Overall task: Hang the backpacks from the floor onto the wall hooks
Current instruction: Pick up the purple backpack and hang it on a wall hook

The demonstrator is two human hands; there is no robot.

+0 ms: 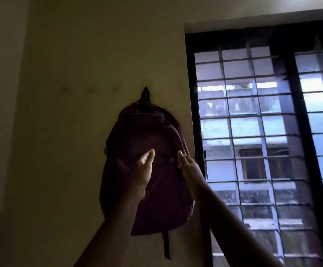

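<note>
A dark maroon backpack [153,132] hangs flat against the cream wall by its top loop [145,94]; the hook under the loop is hidden. Both my arms reach up to it. My left hand [143,170] lies with straight fingers on the front of the backpack. My right hand [188,166] touches the backpack's right side, fingers straight. A strap [166,245] dangles below the backpack's bottom.
Faint dark marks [91,89] run along the wall left of the loop; I cannot tell whether they are hooks. A dark-framed window with a metal grille [257,141] stands just right of the backpack. The room is dim.
</note>
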